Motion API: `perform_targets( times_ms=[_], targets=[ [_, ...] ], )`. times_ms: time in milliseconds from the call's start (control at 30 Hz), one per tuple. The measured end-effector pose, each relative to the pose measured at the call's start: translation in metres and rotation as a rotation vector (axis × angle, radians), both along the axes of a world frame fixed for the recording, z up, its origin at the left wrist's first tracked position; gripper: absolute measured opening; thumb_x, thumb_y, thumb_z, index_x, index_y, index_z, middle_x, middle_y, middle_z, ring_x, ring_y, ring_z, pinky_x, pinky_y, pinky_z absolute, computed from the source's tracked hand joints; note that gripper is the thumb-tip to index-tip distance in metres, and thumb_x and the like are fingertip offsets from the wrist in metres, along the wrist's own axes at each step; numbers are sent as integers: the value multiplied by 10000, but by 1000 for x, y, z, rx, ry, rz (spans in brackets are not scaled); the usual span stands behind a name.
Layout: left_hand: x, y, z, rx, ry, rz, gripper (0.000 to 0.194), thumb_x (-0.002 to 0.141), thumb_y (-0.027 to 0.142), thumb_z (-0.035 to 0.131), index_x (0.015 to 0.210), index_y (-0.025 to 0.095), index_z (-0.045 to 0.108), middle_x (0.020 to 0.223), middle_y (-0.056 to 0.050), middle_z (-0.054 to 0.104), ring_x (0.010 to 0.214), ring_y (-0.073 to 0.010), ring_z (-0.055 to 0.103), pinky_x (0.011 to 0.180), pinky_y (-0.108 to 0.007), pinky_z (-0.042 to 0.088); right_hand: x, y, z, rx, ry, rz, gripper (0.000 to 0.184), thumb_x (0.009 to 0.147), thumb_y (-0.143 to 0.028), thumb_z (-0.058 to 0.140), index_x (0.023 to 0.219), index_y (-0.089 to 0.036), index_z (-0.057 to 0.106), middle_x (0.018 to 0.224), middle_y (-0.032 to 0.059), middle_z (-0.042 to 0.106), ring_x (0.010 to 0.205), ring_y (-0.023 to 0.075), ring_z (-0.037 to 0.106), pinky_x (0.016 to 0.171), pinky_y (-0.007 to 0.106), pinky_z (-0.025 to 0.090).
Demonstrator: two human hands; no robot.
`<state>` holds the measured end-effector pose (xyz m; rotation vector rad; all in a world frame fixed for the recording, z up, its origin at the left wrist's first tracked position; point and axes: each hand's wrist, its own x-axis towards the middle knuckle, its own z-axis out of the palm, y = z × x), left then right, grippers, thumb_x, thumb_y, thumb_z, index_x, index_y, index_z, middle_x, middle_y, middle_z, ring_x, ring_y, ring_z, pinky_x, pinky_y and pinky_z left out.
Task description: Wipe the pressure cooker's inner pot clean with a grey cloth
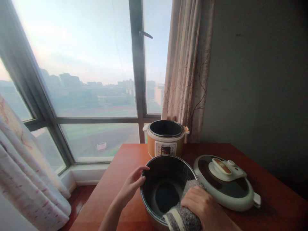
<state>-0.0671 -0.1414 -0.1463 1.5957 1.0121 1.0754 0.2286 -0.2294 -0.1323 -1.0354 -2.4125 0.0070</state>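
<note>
A dark inner pot stands on the table, tilted a little so its inside faces me. My left hand grips its left rim, thumb at the near side and fingers over the edge. A grey speckled cloth with a pale stripe is bunched in my right hand, whose fingers are wrapped round it. That hand lies over the pot's right rim, and part of the cloth hangs into the pot. The pot's base and lower right side are hidden.
Behind the pot stands a yellow and white electric pressure cooker body without its lid. The round cooker lid lies to the right on the brown wooden table. Windows and curtains border the far side; a wall is at the right.
</note>
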Motion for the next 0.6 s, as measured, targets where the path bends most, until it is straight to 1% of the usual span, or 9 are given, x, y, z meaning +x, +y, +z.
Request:
perform_targets(
  times_ms=[67, 133, 233, 333, 400, 467, 533, 600],
  targets=[
    [0, -2, -9, 71, 50, 65, 375, 891, 478, 563, 1124, 228, 717, 1157, -78, 731, 1134, -272, 641, 991, -394, 501, -2, 1, -6, 15, 9, -9, 207, 738, -299, 755, 876, -247, 608, 858, -22, 696, 826, 192, 631, 741, 309, 419],
    [0, -4, -18, 172, 122, 159, 409, 921, 509, 506, 1120, 239, 739, 1254, -94, 704, 1242, -291, 596, 1083, -440, 446, -3, 2, -14, 41, 24, -23, 188, 745, -292, 736, 861, -247, 595, 850, -21, 689, 822, 191, 627, 744, 310, 416],
    [1, -10, -30, 263, 177, 275, 440, 947, 509, 452, 1151, 247, 741, 1353, -101, 652, 1323, -293, 544, 1144, -466, 391, -4, 5, -25, 115, 56, -30, 178, 727, -267, 717, 826, -245, 572, 799, -23, 671, 768, 191, 612, 711, 311, 403],
    [8, -24, -40, 254, 130, 329, 451, 934, 501, 487, 1245, 241, 686, 1381, -106, 633, 1338, -298, 532, 1150, -479, 391, -6, 8, -33, 146, 72, -29, 164, 728, -239, 694, 835, -248, 570, 801, -21, 664, 766, 191, 606, 708, 312, 395],
    [17, -39, -46, 238, 96, 372, 490, 918, 485, 530, 1329, 231, 615, 1432, -113, 588, 1374, -309, 489, 1165, -495, 366, -9, 8, -37, 168, 90, -43, 163, 721, -218, 686, 827, -248, 566, 789, -24, 654, 751, 190, 598, 698, 313, 385],
    [31, -56, -52, 223, 107, 392, 530, 910, 456, 561, 1391, 232, 546, 1485, -112, 533, 1413, -313, 437, 1182, -505, 337, -14, 7, -39, 202, 115, -76, 166, 707, -204, 683, 805, -247, 555, 766, -26, 641, 723, 192, 586, 678, 316, 371],
    [45, -71, -58, 229, 134, 394, 540, 907, 432, 571, 1410, 243, 518, 1496, -108, 513, 1418, -316, 427, 1184, -503, 336, -19, 4, -39, 216, 128, -118, 164, 707, -207, 678, 806, -249, 554, 768, -22, 642, 722, 200, 583, 678, 323, 368],
    [58, -80, -61, 255, 130, 439, 517, 908, 431, 559, 1389, 242, 533, 1465, -113, 533, 1388, -327, 460, 1177, -508, 342, -24, 0, -36, 203, 119, -151, 148, 727, -233, 666, 827, -250, 559, 789, -13, 650, 744, 210, 591, 699, 333, 377]
  ],
)
